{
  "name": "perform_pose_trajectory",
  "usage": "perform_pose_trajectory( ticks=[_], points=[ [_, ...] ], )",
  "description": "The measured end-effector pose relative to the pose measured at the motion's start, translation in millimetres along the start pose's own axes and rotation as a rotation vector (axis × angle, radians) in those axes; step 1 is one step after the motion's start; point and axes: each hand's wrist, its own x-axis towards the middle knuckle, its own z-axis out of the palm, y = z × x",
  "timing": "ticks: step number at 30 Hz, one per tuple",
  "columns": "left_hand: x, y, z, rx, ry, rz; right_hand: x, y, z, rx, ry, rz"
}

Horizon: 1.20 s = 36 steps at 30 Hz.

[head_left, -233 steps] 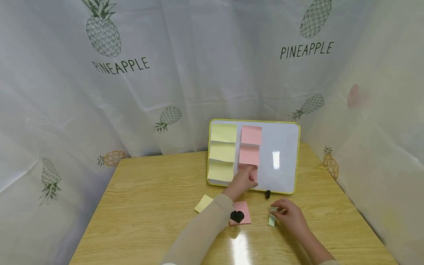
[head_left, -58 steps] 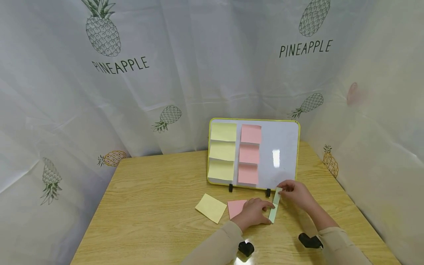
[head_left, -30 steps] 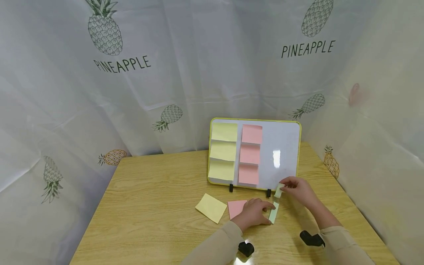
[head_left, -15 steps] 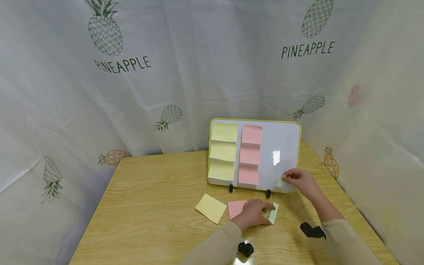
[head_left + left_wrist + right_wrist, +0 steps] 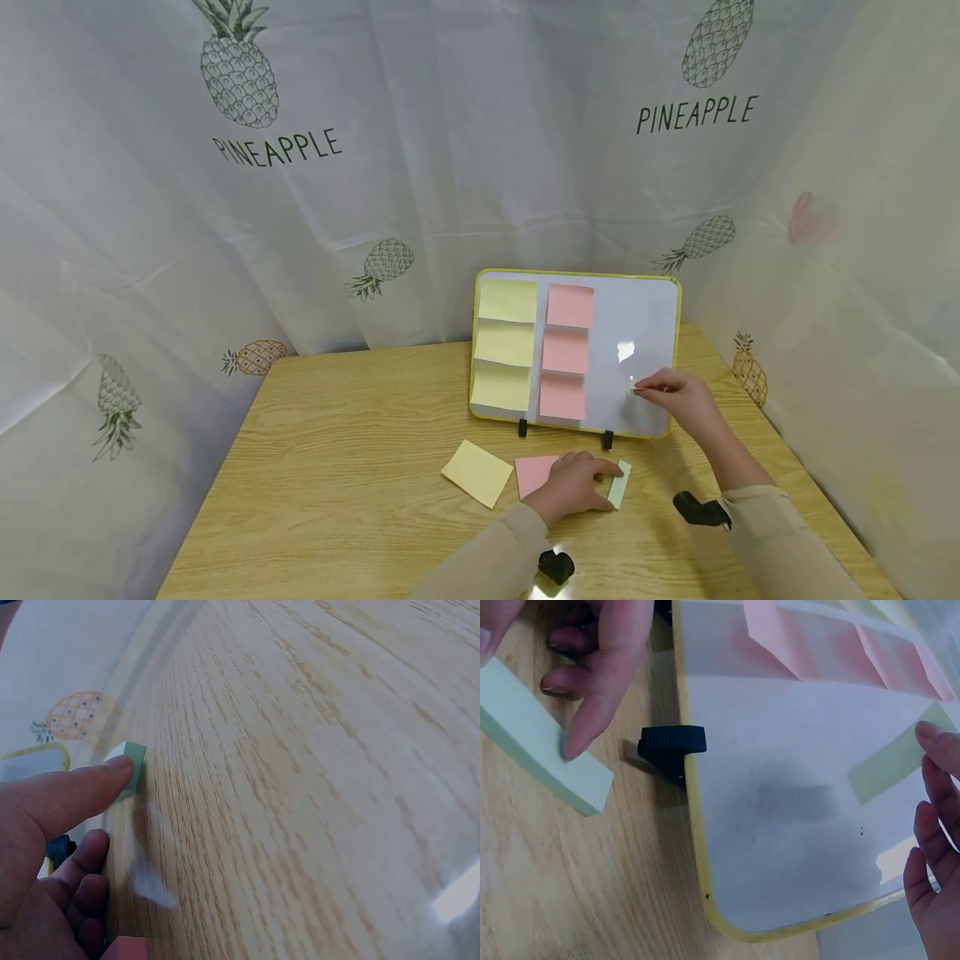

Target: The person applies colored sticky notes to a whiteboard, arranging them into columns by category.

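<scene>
My left hand [image 5: 572, 486] holds a narrow pale green sticky note pad [image 5: 619, 487] on the table, one digit near each end. In the right wrist view the pad [image 5: 536, 739] shows as a thick stack. My right hand [image 5: 681, 402] pinches a single green sticky note [image 5: 887, 765] by one end, in front of the right part of the whiteboard [image 5: 609, 325]. From the head view that note is nearly edge-on. Three yellow sticky notes [image 5: 504, 343] form the board's left column, and three pink sticky notes [image 5: 567, 350] the column beside it.
A yellow sticky note pad [image 5: 477, 473] lies on the wooden table [image 5: 337, 467], left of a pink pad [image 5: 534, 475] partly covered by my left hand. Black feet [image 5: 607, 439] prop the board's lower edge. A pineapple-print curtain [image 5: 450, 167] hangs behind.
The right hand has peeled a green note off the pad and raised it from the table to the board. Earlier, the left hand left the lowest pink note and came to the green pad.
</scene>
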Motion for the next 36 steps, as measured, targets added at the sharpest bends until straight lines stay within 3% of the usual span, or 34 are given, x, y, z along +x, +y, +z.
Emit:
perform_pose_trajectory(
  ticks=[12, 15, 17, 21, 24, 30, 36],
  points=[
    [3.4, -0.4, -1.6, 0.012, -0.008, -0.003, 15.4, -6, 3, 0.112, 0.036, 0.089],
    [5.4, 0.7, -5.5, 0.012, -0.038, 0.009, 19.0, -7, 6, 0.154, 0.059, 0.094],
    [6.6, 1.3, -12.0, -0.035, -0.08, 0.012, 21.2, -8, 7, 0.183, 0.071, 0.094],
    [9.6, 5.1, -37.5, -0.128, -0.137, 0.032, 25.7, -11, 10, 0.207, 0.085, 0.095],
    [14.1, 11.8, -65.6, -0.102, -0.117, 0.058, 29.8, -13, 11, 0.204, 0.101, 0.095],
    [26.2, 20.8, -120.4, -0.088, 0.011, 0.02, 40.5, -18, 16, 0.194, 0.167, 0.133],
    [48.2, 15.3, -168.1, -0.083, 0.169, 0.004, 53.9, -25, 19, 0.24, 0.23, 0.203]
  ],
)
